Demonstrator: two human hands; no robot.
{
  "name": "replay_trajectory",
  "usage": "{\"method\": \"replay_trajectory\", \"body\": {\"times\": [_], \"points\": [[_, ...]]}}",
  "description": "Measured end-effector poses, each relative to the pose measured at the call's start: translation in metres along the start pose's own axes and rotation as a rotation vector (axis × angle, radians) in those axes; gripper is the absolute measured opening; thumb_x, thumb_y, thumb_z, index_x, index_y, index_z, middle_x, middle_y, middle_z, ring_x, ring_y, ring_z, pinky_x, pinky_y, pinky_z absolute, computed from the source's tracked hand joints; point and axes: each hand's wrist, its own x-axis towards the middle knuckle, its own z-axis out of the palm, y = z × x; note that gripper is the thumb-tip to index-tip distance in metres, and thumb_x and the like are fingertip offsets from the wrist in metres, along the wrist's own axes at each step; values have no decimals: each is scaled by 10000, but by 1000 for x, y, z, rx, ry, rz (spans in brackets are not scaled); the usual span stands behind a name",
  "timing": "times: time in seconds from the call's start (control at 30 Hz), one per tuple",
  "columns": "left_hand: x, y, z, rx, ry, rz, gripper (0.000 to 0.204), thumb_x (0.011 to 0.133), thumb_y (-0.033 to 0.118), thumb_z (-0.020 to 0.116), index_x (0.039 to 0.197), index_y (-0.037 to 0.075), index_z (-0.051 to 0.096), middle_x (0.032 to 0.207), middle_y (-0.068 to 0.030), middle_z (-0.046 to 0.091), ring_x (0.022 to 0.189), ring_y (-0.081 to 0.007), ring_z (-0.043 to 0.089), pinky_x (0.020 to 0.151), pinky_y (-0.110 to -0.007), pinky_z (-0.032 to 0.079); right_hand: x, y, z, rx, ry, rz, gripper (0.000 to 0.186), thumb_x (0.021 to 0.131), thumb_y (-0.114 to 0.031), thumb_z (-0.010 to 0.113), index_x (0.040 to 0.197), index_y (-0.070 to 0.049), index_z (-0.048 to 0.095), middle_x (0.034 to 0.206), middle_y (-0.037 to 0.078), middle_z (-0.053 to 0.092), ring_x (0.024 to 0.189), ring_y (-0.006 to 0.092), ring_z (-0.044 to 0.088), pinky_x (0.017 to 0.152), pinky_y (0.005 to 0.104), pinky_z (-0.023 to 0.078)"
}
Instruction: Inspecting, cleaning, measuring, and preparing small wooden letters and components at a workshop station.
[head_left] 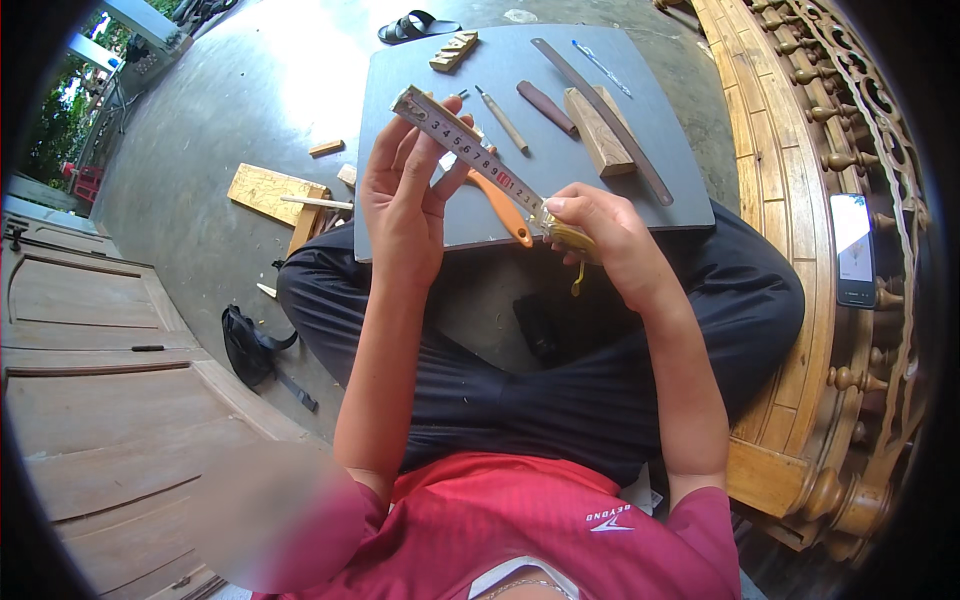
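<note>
My right hand (605,235) grips a yellow tape measure (570,240) with its silver blade (470,150) drawn out diagonally to the upper left. My left hand (405,200) holds the blade near its metal tip, fingers curled behind it. Beneath, on a grey board table (670,140), lie an orange-handled tool (500,203), a slim pale-handled tool (505,122), a dark wooden handle (545,105), a steel ruler (560,65), a wood block (600,135), a pen (600,68) and a slotted wooden piece (455,50).
Wooden offcuts (270,187) and a black bag (245,340) lie on the floor at left, beside a pale wooden panel (90,300). A black sandal (410,27) is beyond the table. At right stand wooden slats (760,120) with turned spindles and a phone (853,250).
</note>
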Motion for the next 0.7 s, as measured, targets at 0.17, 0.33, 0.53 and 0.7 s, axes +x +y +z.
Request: {"method": "replay_trajectory", "body": {"times": [0.17,0.33,0.53,0.7], "points": [[-1,0,-1,-6,-6,9,426,1090,93,582,1509,47,517,1502,-261,575,1355,-350,625,1003,-424,648,0,1,0,3,0,3,415,993,-439,639,987,-37,741,878,19,675,816,93,603,733,277,513],[-1,1,1,-13,-2,5,423,1089,90,584,1504,43,520,1499,-262,577,1354,-349,626,1010,-430,644,0,2,1,2,4,0,416,993,-439,636,989,-36,742,878,21,676,814,94,603,734,277,513],[-1,0,-1,3,3,6,420,1093,96,578,1504,37,518,1490,-258,586,1350,-345,629,1004,-425,647,0,1,1,2,0,1,416,999,-437,628,995,-38,745,889,25,692,818,91,607,741,277,513],[-1,1,2,18,13,0,439,1094,107,582,1520,34,505,1487,-253,589,1350,-332,631,997,-406,651,0,1,0,7,-8,7,413,1001,-435,623,993,-40,746,887,23,701,819,89,609,740,275,511]]}}
